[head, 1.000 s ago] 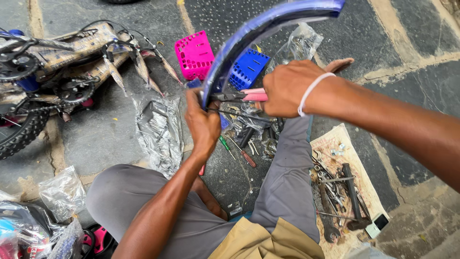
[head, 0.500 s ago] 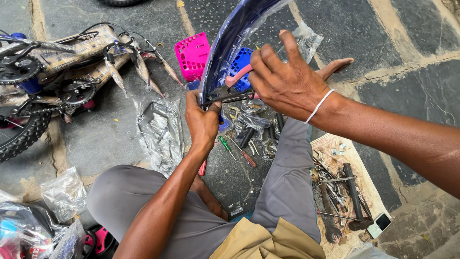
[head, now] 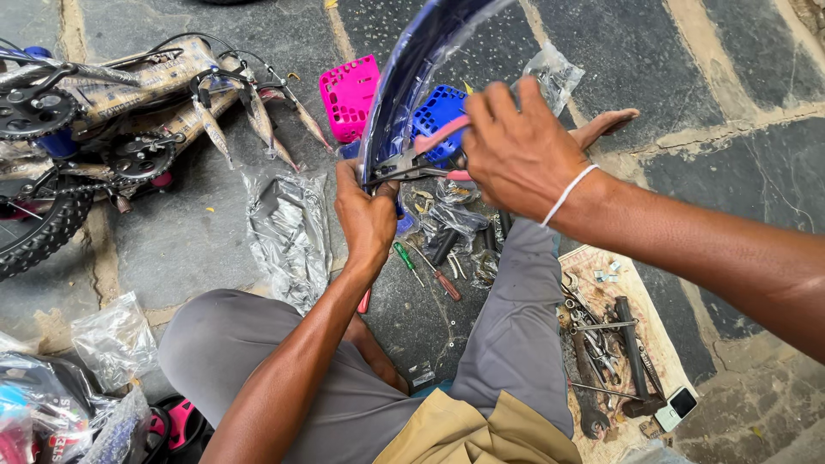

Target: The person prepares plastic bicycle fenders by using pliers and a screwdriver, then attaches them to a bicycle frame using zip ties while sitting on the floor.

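Observation:
A curved blue bicycle mudguard (head: 412,69) rises from between my hands toward the top of the view. My left hand (head: 368,219) grips its lower end from below. My right hand (head: 520,155) is closed on pink-handled pliers (head: 430,155), whose jaws meet the mudguard's lower end beside my left thumb. A white band circles my right wrist. My grey-trousered legs frame the ground below, where a green screwdriver (head: 404,258) and a red-handled screwdriver (head: 443,282) lie.
A partly wrapped small bicycle (head: 112,112) lies at the left. Pink basket (head: 348,94) and blue basket (head: 438,112) sit behind the mudguard. Clear plastic bags (head: 288,232) lie in the middle. Spanners and tools (head: 601,344) rest on cardboard at right, with a phone (head: 679,406).
My right hand has shifted from gripping the mudguard's edge to working the pliers lower down near my left hand. The mudguard has tilted more upright. My left hand has stayed put.

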